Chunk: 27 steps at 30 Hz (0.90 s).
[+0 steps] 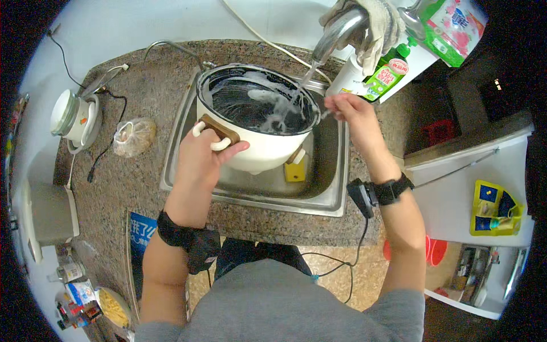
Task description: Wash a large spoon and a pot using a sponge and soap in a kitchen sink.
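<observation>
A white electric cooking pot (256,147) with a dark, foam-streaked inside is tilted over the stainless steel sink (273,188). My left hand (201,158) grips its wooden-brown and cream side handle (220,130). Water runs from the metal faucet (337,36) into the pot and swirls at its bottom. Just right of the rim is my right hand (352,113), fingers curled together. A blurred whitish streak lies between those fingers and the rim; whether the hand holds anything is unclear. Under the pot, a yellow sponge (295,171) rests in the basin.
A cloth glove (380,34) drapes over the faucet. Behind my right hand stand a green dish soap bottle (386,77) and a white bottle (348,77). On the left counter are a tied plastic bag (134,137), a black cord (122,115) and a small white appliance (79,117).
</observation>
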Each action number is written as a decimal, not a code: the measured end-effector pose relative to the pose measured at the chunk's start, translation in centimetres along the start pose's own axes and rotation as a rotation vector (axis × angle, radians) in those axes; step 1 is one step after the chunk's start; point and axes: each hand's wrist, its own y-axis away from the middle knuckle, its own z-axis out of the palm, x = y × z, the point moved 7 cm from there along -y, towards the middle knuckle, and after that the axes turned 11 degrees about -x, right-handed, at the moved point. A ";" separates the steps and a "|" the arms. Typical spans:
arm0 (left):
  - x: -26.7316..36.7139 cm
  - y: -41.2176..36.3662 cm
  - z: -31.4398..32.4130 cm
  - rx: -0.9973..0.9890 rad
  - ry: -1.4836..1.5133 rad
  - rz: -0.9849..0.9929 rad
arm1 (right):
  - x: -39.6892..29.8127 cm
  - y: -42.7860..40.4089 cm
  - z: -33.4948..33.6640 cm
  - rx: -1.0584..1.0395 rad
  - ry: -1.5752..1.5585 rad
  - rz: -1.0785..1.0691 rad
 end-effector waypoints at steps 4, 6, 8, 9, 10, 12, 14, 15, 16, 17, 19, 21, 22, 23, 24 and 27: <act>0.7 0.3 0.5 -0.057 0.023 0.023 | 3.8 2.3 -2.2 0.068 0.076 0.174; 0.7 0.2 0.2 -0.037 0.051 0.014 | 7.3 3.3 -1.7 -0.033 0.088 0.400; 1.1 0.5 0.5 -0.028 0.044 0.024 | 10.2 3.4 -0.3 -0.183 0.189 0.427; 1.2 0.5 0.8 -0.033 0.036 0.034 | 11.5 3.6 0.5 -0.321 0.291 0.450; 1.2 0.3 0.7 -0.027 0.040 0.038 | 12.6 3.5 1.0 -0.327 0.295 0.448; 0.9 -0.2 0.4 -0.021 0.081 -0.004 | 15.2 3.5 3.3 -0.567 0.558 0.505; 0.9 -0.4 0.3 -0.034 0.081 -0.024 | 17.8 3.0 4.9 -0.688 0.871 0.323; 0.9 -0.5 0.2 -0.046 0.075 -0.049 | 18.1 3.0 6.2 -0.797 1.173 0.126; 1.2 -0.6 -0.3 -0.036 0.076 -0.034 | 15.9 2.5 7.7 -0.803 1.177 0.108; 1.3 -0.5 -0.7 -0.008 0.076 -0.039 | 14.7 2.4 8.6 -0.823 1.072 0.338; 1.6 -0.4 0.4 -0.027 0.088 -0.035 | 20.6 3.2 7.1 -0.739 0.961 0.232; 1.9 -0.2 0.8 -0.046 0.117 -0.031 | 22.4 3.0 8.9 -0.912 1.148 0.018; 1.8 -0.3 0.4 -0.070 0.131 -0.032 | 22.4 2.8 9.7 -0.952 1.151 0.064; 2.1 -0.3 0.2 -0.073 0.130 -0.012 | 22.3 2.5 10.4 -0.973 1.131 0.128; 1.9 -0.5 -0.1 -0.062 0.124 -0.043 | 22.4 2.2 10.9 -0.994 1.116 0.177; 2.2 -0.5 0.1 -0.075 0.134 -0.076 | 22.3 1.9 11.7 -1.034 1.116 0.229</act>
